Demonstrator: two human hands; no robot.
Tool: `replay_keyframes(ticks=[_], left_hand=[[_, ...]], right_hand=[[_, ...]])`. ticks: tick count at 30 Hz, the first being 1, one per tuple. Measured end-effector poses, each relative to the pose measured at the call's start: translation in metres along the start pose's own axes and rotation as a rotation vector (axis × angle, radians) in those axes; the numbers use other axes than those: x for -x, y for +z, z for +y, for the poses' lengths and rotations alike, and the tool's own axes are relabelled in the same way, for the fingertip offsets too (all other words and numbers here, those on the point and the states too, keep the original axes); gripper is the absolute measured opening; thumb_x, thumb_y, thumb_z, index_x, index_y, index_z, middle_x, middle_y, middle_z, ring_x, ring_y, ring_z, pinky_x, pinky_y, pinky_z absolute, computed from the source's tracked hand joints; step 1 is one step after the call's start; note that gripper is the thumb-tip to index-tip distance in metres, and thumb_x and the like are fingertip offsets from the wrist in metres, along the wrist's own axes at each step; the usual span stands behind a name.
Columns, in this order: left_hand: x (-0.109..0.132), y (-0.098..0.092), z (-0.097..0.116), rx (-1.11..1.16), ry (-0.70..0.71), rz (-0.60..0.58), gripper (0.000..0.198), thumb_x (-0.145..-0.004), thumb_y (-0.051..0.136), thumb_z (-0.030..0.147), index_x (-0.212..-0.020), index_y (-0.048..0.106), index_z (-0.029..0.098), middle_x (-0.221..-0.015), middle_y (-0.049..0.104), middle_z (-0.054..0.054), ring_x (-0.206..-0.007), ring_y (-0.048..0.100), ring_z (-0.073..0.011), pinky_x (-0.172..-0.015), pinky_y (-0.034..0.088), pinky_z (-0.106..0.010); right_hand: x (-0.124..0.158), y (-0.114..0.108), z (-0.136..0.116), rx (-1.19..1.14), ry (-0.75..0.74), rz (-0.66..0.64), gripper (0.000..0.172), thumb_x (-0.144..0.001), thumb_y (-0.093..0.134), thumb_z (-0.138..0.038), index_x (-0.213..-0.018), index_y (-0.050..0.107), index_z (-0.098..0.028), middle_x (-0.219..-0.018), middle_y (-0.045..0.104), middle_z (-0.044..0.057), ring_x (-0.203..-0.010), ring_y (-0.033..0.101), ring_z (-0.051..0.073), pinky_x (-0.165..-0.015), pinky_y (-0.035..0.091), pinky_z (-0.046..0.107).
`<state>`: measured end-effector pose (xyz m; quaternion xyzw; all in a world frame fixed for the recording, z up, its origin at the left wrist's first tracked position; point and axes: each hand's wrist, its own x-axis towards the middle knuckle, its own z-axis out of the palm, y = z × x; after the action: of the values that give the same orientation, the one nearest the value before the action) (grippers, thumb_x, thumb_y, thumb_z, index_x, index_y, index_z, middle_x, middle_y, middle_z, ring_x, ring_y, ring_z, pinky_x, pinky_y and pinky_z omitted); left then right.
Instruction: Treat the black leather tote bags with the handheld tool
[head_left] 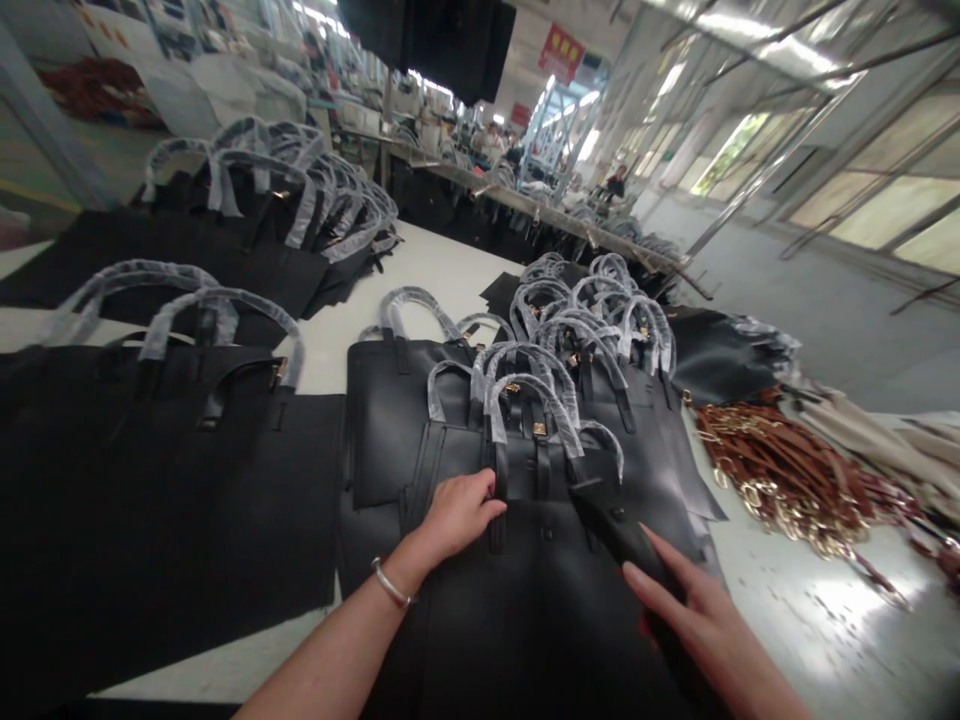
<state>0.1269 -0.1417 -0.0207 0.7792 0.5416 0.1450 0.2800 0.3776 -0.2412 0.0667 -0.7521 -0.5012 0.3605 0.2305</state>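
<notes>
In the middle of the head view, a black tote bag panel (525, 600) lies on a pile of similar ones, its handles (540, 400) wrapped in clear plastic film. My left hand (463, 510), a silver bangle on its wrist, is closed with thumb and fingers at the lower end of one handle. Farther right, my right hand (686, 600) is closed around a long black piece (619, 525) that tapers toward the handles. Its exact kind is hard to make out against the black leather. Small gold-coloured clasps (540, 429) show between the handles.
More black bags (165, 480) with wrapped handles lie at left, and another pile (255, 220) stands behind them. Brown straps with gold-coloured hooks (787, 465) are heaped at right on the pale table (832, 590). Beyond stands a long rack (525, 205) with more bags.
</notes>
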Motion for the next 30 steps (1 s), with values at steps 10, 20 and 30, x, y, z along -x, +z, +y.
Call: replay_keyframes(ticks=[10, 20, 30], left_hand=[[-0.01, 0.012, -0.001, 0.438, 0.061, -0.027, 0.025, -0.086, 0.047, 0.029, -0.064, 0.042, 0.019, -0.062, 0.046, 0.004, -0.062, 0.046, -0.0122, -0.057, 0.026, -0.024], [-0.012, 0.019, -0.005, 0.598, 0.073, -0.022, 0.025, -0.082, 0.048, 0.032, -0.062, 0.04, 0.019, -0.059, 0.041, 0.006, -0.059, 0.039, -0.0107, -0.056, 0.023, -0.024], [-0.009, 0.021, -0.004, 0.679, 0.05, -0.031, 0.025, -0.08, 0.048, 0.031, -0.061, 0.039, 0.019, -0.059, 0.04, 0.005, -0.059, 0.037, -0.0108, -0.055, 0.024, -0.024]], right_hand=[[0.024, 0.031, -0.015, -0.058, 0.023, -0.388, 0.069, -0.08, 0.062, -0.045, -0.142, 0.043, -0.019, -0.066, 0.062, -0.002, -0.051, 0.055, 0.014, -0.049, 0.043, 0.023], [0.02, 0.03, -0.018, -0.093, 0.081, -0.459, 0.079, -0.077, 0.063, -0.05, -0.144, 0.039, -0.016, -0.065, 0.06, -0.002, -0.049, 0.054, 0.014, -0.047, 0.04, 0.023], [0.017, 0.023, -0.013, -0.16, 0.085, -0.396, 0.081, -0.078, 0.064, -0.05, -0.145, 0.036, -0.015, -0.061, 0.059, -0.003, -0.05, 0.054, 0.014, -0.048, 0.042, 0.024]])
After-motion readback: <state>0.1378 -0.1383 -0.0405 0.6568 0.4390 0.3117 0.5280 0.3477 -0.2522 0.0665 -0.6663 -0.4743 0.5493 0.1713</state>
